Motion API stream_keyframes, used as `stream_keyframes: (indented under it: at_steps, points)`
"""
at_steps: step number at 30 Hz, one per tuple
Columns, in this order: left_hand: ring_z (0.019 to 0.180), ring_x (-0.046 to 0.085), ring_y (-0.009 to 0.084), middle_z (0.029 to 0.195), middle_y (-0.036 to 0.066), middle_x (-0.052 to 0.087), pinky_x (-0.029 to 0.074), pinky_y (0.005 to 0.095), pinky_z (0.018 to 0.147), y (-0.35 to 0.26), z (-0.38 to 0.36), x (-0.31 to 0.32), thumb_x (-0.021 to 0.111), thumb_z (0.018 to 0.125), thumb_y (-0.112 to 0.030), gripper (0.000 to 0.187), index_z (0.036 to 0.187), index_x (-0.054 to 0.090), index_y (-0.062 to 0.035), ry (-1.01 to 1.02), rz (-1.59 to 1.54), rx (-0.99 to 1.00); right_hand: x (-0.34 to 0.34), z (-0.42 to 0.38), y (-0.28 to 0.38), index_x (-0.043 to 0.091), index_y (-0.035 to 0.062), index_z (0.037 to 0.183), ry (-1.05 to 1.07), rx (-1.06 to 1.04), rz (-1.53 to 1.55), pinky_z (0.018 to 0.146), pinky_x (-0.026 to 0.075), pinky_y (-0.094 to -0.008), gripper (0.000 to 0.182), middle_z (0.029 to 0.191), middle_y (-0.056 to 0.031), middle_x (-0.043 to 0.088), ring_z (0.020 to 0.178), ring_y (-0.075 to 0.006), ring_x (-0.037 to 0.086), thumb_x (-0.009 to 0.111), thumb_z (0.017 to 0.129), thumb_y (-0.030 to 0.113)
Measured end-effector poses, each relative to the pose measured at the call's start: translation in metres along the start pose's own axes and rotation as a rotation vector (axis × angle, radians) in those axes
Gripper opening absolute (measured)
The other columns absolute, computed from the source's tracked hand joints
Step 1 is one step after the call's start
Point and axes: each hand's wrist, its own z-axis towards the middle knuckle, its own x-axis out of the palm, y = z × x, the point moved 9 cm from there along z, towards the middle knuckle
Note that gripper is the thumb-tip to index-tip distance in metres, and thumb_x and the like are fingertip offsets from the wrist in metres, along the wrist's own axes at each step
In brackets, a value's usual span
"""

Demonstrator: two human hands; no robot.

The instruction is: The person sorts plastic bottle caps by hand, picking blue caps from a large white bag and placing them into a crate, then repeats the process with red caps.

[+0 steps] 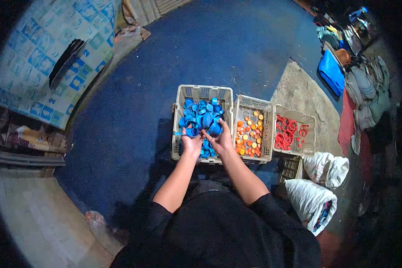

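Fingers [193,135] of the left hand [192,144] pinch a small blue cap [190,131], while the right hand [221,140] curls its fingers around another blue cap [215,129]; both hands hover just above the near end of the leftmost crate [178,107]. That crate is a pale plastic basket with slotted, lattice walls, and it is heaped with round blue caps [201,114] of mixed sizes, smooth and glossy.

Touching its right side stands a second crate [268,129] of the same pale lattice make, holding a thinner layer of small orange and yellow caps [250,134], flat and disc-like. Next to that sits a third crate [309,120], with red rings and caps [286,134] gathered at its left end.

All three rest on a dark blue mat [134,116] spread over the floor. Two bulging white sacks [312,196] of woven material lie to the right, near the person's black sleeve [272,214]. Farther right, folded cloth and bundles [366,89] are piled along the edge.
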Motion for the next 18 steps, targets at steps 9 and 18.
stream_keyframes:
  at_steps: [9,18]
  points:
    - [0.149,0.014,0.0455,0.159,0.033,0.001,0.027,0.0580,0.117,-0.005,-0.002,0.007,0.030,0.083,-0.088,0.109,0.159,0.005,-0.0135,0.099,-0.266,-0.449,-0.012,0.005,-0.006,0.003,0.0211,0.160,-0.026,-0.036,-0.030,0.116,0.025,-0.0497,0.106,0.156,-0.0216,0.023,0.143,-0.0357,0.028,0.065,0.084,0.062]
    - [0.142,0.036,0.0349,0.153,0.023,0.034,0.038,0.0542,0.110,-0.065,-0.034,-0.113,0.047,0.094,-0.066,0.082,0.153,0.028,-0.0114,0.086,0.359,-0.285,-0.185,-0.055,-0.014,0.047,0.0087,0.142,-0.149,-0.096,-0.336,0.108,0.037,-0.0429,0.060,0.140,-0.0118,0.054,0.130,-0.0262,0.049,0.058,0.096,0.045]
